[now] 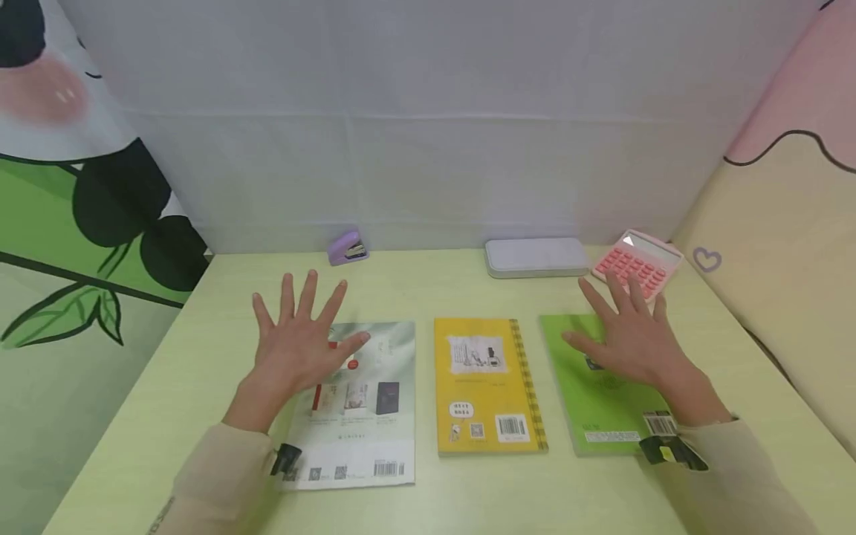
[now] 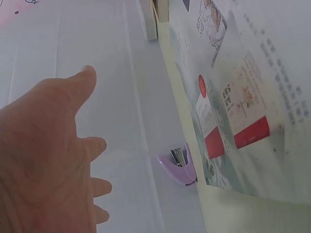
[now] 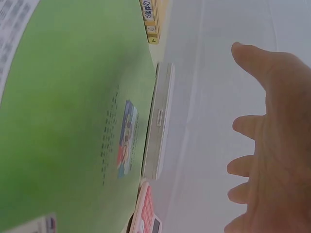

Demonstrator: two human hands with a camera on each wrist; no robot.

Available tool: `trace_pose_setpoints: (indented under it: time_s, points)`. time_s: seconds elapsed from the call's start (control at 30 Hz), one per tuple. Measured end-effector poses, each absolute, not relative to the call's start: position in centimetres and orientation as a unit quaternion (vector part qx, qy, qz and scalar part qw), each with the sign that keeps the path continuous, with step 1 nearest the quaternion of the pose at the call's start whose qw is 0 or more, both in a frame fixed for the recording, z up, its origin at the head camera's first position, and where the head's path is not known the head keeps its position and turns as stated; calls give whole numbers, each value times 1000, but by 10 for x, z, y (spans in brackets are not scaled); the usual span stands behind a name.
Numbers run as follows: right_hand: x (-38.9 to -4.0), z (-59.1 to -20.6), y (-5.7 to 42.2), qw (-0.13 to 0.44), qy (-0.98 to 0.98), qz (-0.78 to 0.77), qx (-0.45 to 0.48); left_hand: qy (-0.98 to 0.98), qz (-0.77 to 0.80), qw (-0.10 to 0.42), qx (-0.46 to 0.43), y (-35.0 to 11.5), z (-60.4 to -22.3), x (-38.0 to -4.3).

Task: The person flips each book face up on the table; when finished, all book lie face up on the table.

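Observation:
My left hand point(image 1: 294, 353), fingers spread, hovers above a white-grey book point(image 1: 361, 453) at the left of the table; the left wrist view shows a gap between palm and cover. Over a green book point(image 1: 588, 401) at the right, my right hand point(image 1: 635, 338) is spread the same way, holding nothing. Between the two lies a yellow book point(image 1: 478, 401) with a plaid edge, touched by neither hand. The right hand's fingertips overlap the lower edge of a pink calculator point(image 1: 635, 260) in the head view, while the right wrist view shows them apart from it.
A purple stapler point(image 1: 348, 248) sits at the table's back edge on the left. Toward the back right, a pale flat case point(image 1: 535, 257) lies beside the calculator. A grey-white cloth point(image 1: 428, 148) hangs behind the table point(image 1: 428, 293), and printed panels flank both sides.

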State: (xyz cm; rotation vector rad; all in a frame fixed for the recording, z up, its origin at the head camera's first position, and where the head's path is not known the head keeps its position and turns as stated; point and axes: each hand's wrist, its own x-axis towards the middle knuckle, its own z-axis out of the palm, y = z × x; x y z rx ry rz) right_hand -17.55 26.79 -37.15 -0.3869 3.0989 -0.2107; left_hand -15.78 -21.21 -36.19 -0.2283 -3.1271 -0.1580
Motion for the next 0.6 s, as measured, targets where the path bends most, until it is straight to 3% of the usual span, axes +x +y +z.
trace_pose_setpoints:
  time_s: [0.3, 0.5, 0.6]
  points:
    - [-178, -364, 253, -49, 976, -137, -161, -994, -80, -9, -74, -212, -355, -144]
    - [-183, -361, 211, -10, 945, -290, -150, -994, -81, -23, -72, -228, -350, -112]
    - [-192, -362, 182, 25, 924, -351, -152, -991, -104, -71, -35, -243, -352, -93]
